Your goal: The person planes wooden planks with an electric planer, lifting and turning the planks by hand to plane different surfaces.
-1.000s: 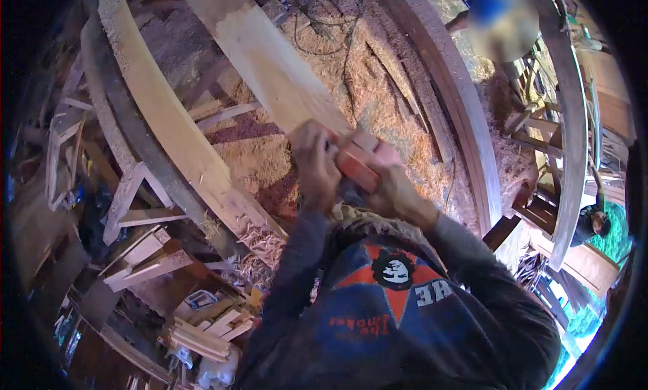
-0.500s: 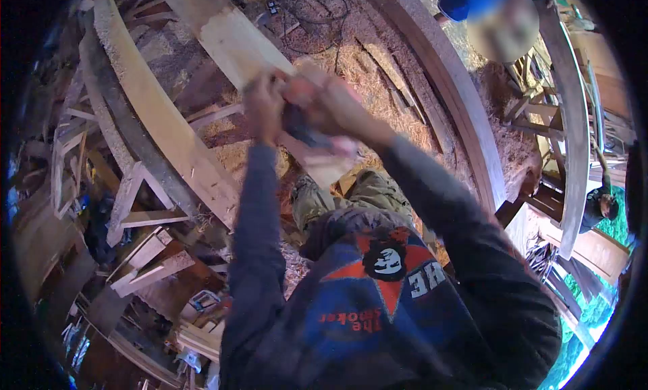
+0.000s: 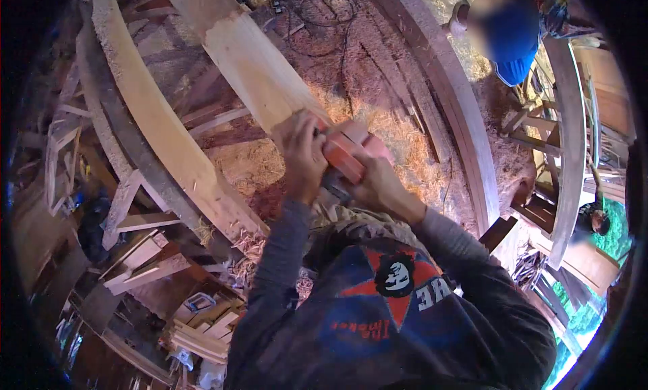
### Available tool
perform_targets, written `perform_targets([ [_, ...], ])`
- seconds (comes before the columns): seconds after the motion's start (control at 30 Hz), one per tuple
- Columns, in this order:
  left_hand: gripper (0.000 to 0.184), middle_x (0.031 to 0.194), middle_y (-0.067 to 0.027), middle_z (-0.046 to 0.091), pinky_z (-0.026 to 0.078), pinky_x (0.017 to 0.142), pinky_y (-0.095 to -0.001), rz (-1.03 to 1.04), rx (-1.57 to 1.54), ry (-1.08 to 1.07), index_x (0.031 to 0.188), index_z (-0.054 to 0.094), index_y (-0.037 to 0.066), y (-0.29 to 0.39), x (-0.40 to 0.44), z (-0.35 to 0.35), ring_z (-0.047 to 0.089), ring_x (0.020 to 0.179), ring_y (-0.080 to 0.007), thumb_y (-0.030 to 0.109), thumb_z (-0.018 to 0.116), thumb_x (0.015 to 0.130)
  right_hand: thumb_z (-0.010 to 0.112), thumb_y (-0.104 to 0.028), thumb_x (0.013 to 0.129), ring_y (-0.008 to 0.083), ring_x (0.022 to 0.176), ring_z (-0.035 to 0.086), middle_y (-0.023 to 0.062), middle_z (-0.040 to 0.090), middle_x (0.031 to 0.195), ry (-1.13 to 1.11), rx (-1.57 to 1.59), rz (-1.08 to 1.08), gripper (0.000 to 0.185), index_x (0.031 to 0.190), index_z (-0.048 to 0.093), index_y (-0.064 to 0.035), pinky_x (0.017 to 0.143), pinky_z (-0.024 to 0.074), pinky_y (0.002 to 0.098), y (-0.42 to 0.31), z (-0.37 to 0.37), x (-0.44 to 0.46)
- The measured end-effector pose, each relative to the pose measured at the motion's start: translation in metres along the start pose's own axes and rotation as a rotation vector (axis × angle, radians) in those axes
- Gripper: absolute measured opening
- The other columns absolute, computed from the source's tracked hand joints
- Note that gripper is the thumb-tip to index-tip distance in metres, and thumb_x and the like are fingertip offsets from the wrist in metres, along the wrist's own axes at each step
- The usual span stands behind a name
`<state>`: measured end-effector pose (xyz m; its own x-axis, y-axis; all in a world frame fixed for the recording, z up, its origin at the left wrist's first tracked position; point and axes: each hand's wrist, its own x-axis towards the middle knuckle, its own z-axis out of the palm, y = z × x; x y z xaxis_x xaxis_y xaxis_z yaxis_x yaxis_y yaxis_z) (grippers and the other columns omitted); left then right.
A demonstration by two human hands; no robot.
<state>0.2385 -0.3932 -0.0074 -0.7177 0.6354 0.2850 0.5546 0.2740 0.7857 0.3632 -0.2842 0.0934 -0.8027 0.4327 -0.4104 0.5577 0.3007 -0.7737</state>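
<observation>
A long pale board (image 3: 253,62) runs from the top of the view down toward my body. On its near end sits an orange-red electric planer (image 3: 343,158) with a dark lower part. My left hand (image 3: 304,150) is closed round the planer's front, its fingers curled near the red knob. Round the rear handle, my right hand (image 3: 383,184) is wrapped. The planer's underside and the board's near end are hidden by my hands and body.
Curved timber beams flank me, one at left (image 3: 152,96) and one at right (image 3: 452,86). Shavings (image 3: 405,164) and a black cable (image 3: 344,52) lie on the ground. A person in a blue cap (image 3: 516,35) is at upper right; another person is at far right.
Both hands and the planer have moved back toward my body and to the right, baring more of the board. The person at upper right has come further into view.
</observation>
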Motion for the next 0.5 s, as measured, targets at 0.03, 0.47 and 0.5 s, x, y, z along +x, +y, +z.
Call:
perform_targets([
  [0.03, 0.038, 0.129, -0.0209, 0.060, 0.043, 0.103, -0.0469, -0.018, -0.001, 0.005, 0.126, 0.058, -0.001, -0.007, 0.017, -0.008, 0.054, 0.121, -0.0401, 0.008, 0.064, 0.090, 0.074, -0.021, 0.076, 0.0416, 0.083, 0.067, 0.0260, 0.067, 0.088, -0.024, -0.036, -0.033, 0.037, 0.106, 0.065, -0.0018, 0.074, 0.0521, 0.0459, -0.009, -0.001, 0.017],
  [0.47, 0.023, 0.104, -0.0188, 0.066, 0.049, 0.082, -0.0473, -0.095, 0.082, -0.011, 0.106, 0.068, 0.010, -0.127, 0.171, -0.052, 0.062, 0.100, -0.0389, 0.024, 0.065, 0.088, 0.057, -0.020, 0.085, 0.0313, 0.085, 0.065, 0.0099, 0.068, 0.097, 0.120, -0.628, -0.864, 0.015, 0.091, 0.066, -0.0106, 0.074, 0.0544, 0.0415, -0.048, 0.021, 0.216],
  [0.5, 0.021, 0.102, -0.0190, 0.066, 0.048, 0.082, -0.0483, -0.139, 0.148, 0.068, 0.105, 0.067, 0.010, -0.096, 0.136, -0.040, 0.061, 0.099, -0.0398, 0.021, 0.064, 0.088, 0.055, -0.021, 0.089, 0.0291, 0.086, 0.064, 0.0092, 0.067, 0.100, 0.164, -0.586, -0.778, 0.016, 0.094, 0.065, -0.0098, 0.074, 0.0537, 0.0399, -0.038, 0.017, 0.176],
])
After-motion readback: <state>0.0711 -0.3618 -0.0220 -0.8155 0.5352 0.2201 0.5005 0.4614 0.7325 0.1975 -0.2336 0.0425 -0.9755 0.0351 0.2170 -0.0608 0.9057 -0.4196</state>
